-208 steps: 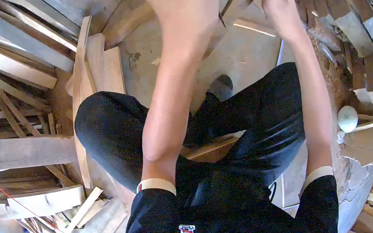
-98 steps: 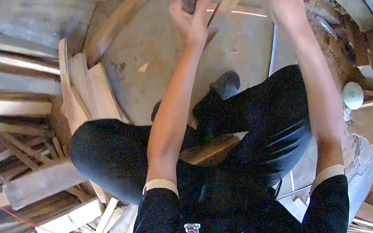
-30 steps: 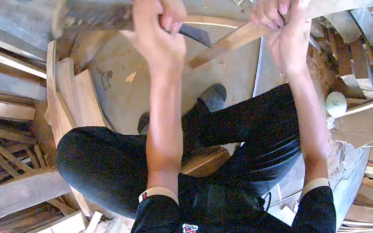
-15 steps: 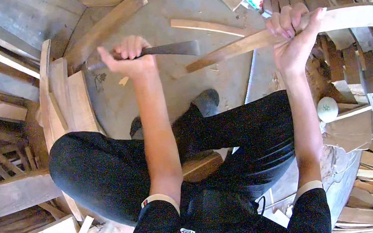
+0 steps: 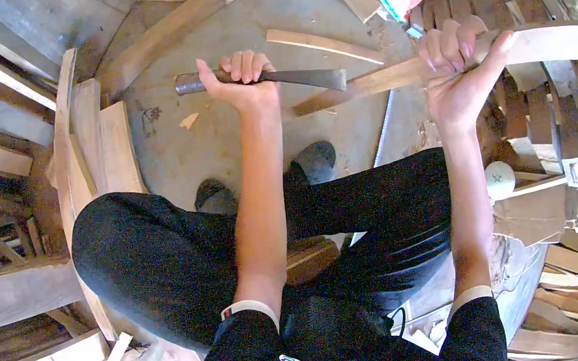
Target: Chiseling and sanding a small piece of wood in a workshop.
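My left hand [image 5: 242, 85] is closed around the middle of a dark chisel [image 5: 311, 81]. A banded, round butt end sticks out to the left of the fist, and a flat blade points right. That blade's tip overlaps the near end of a long wooden strip [image 5: 556, 42] in the picture; whether they touch I cannot tell. With fingers over the top and the thumb along its near side, my right hand [image 5: 466, 74] grips this strip. The strip stretches from the centre out to the far right, its left end brown and its right part pale.
Loose boards lean and pile at the left [image 5: 14, 295] and the right. A thin wooden slat [image 5: 324, 46], a curved timber [image 5: 166, 40] and a wood chip [image 5: 188, 121] lie on the floor [image 5: 206, 49]. A saw-like blade [image 5: 385, 126] and a white round object [image 5: 500, 179] are nearby.
My left hand has moved right with the chisel, bringing its blade over the strip's left end. The right hand keeps its grip, with the strip slightly lower in view.
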Available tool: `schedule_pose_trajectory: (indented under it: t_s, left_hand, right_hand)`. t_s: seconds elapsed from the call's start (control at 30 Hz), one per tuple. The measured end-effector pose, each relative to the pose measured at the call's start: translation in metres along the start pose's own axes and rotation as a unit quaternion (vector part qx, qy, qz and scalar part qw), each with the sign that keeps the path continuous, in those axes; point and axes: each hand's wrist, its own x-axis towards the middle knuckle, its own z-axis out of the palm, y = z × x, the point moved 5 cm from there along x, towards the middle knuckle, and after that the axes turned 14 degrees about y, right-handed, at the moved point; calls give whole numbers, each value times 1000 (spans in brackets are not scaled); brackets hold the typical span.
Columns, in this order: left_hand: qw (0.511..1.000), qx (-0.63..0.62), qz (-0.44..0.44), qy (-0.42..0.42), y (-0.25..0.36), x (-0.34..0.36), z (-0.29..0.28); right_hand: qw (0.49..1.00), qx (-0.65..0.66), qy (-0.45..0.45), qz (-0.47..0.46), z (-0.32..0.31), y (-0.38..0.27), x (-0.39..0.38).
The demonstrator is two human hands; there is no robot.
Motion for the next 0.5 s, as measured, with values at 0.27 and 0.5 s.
schedule_pose_trajectory:
  t_s: [0.27,0.5]
  left_hand:
    - [998,-28,55,0,35,-2,8]
    - [999,36,5,-5,-17,-30,18]
  right_hand:
    - [1000,-15,-8,-13,-4,-2,1]
    - [999,-2,-33,-3,-1,-3,-8]
